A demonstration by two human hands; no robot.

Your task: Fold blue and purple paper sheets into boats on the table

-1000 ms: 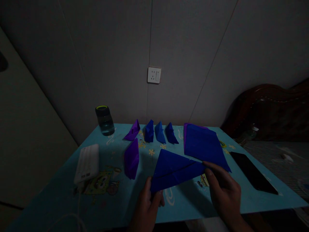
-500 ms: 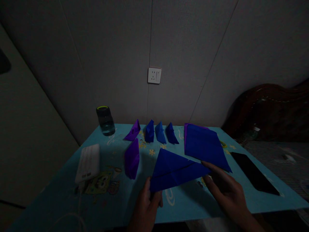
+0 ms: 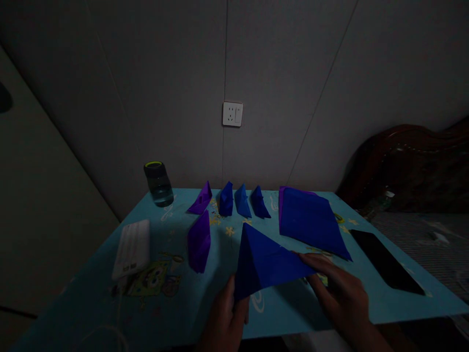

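Note:
A folded dark blue paper [image 3: 276,261] is held above the table near its front edge, its left side parted so that a dark hollow shows. My left hand [image 3: 229,313] pinches its lower left corner between thumb and fingers. The right corner is gripped by my right hand [image 3: 339,291], thumb below and fingers on top. Behind it stand folded paper boats: a purple one [image 3: 203,199], a dark blue one [image 3: 226,199], a lighter blue one [image 3: 242,201] and another dark blue one [image 3: 260,202]. A larger purple folded piece [image 3: 200,242] lies nearer, left of the held paper.
Flat blue sheets [image 3: 311,220] lie over a purple one at the back right, with a black phone [image 3: 384,261] beside them. A white power bank [image 3: 132,248] with a cable and a dark bottle [image 3: 159,185] stand on the left of the blue tablecloth [image 3: 164,313].
The held blue paper has opened at its left side and tilted. My right hand has shifted slightly left, its fingers further over the paper; my left hand has moved a little lower.

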